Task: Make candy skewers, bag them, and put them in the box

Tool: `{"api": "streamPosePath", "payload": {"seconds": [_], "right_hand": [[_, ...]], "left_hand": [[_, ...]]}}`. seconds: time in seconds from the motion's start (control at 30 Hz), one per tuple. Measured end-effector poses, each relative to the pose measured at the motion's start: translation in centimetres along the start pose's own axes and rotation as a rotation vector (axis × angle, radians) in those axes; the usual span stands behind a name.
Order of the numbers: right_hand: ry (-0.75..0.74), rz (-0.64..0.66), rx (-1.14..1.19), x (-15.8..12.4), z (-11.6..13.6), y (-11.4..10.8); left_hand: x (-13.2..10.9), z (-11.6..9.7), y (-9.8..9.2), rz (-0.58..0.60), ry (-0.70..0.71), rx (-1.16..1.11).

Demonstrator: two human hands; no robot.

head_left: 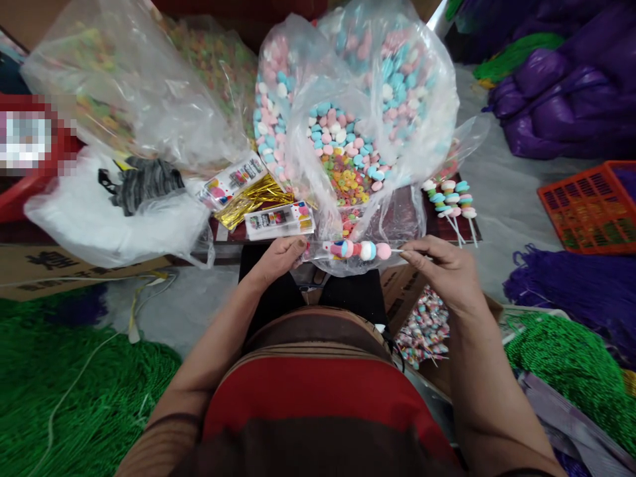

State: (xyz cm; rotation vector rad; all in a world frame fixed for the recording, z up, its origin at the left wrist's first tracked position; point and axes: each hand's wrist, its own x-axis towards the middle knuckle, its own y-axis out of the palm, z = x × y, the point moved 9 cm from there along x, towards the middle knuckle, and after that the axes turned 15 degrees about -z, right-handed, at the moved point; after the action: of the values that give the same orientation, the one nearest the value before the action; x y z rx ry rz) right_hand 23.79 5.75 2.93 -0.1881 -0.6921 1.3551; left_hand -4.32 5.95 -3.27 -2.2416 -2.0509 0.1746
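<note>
Level across my lap lies a candy skewer point(368, 250), a white stick threaded with pink, white and blue marshmallows and red pieces. My right hand point(444, 268) pinches the bare end of its stick. My left hand point(279, 260) is closed on a small clear printed bag point(320, 250) at the other end; the bag covers at least that end of the candy. Just beyond my hands, an opened large plastic bag point(301, 139) holds loose marshmallows point(338, 129) and ring-shaped gummies point(348, 179). Finished-looking skewers point(451, 199) lie at the table's right corner.
Gold twist ties point(253, 202) and a pack of printed bags point(279, 220) lie on the table, left of the marshmallows. A big gummy bag point(134, 86) stands behind. Wrapped skewers fill a box point(424, 331) below right. An orange crate point(591, 209) and green cords point(74, 377) are on the floor.
</note>
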Motion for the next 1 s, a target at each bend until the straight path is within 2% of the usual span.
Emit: {"api": "streamPosePath", "payload": {"seconds": [0.07, 0.2, 0.3, 0.47, 0.67, 0.8, 1.0], "right_hand": [[-0.031, -0.008, -0.038, -0.1, -0.1, -0.2], [-0.196, -0.024, -0.168, 0.2, 0.3, -0.7], [-0.259, -0.021, -0.146, 0.2, 0.7, -0.5], [-0.166, -0.037, -0.001, 0.2, 0.3, 0.0], [-0.042, -0.054, 0.076, -0.1, -1.2, -0.3], [0.004, -0.082, 0.12, 0.0, -1.7, -0.6], [0.051, -0.154, 0.194, -0.2, -1.7, -1.3]], "left_hand": [[0.1, -0.7, -0.3, 0.001, 0.035, 0.074], [0.5, -2.5, -1.4, -0.049, 0.152, 0.232], [0.7, -3.3, -1.4, -0.045, 0.204, 0.293], [0.7, -2.8, -1.0, -0.02, 0.194, 0.314], [0.8, -2.0, -2.0, -0.084, 0.11, 0.237], [0.5, -1.4, -2.2, -0.083, 0.043, 0.134], [0.3, 0.6, -1.7, -0.069, -0.13, -0.124]]}}
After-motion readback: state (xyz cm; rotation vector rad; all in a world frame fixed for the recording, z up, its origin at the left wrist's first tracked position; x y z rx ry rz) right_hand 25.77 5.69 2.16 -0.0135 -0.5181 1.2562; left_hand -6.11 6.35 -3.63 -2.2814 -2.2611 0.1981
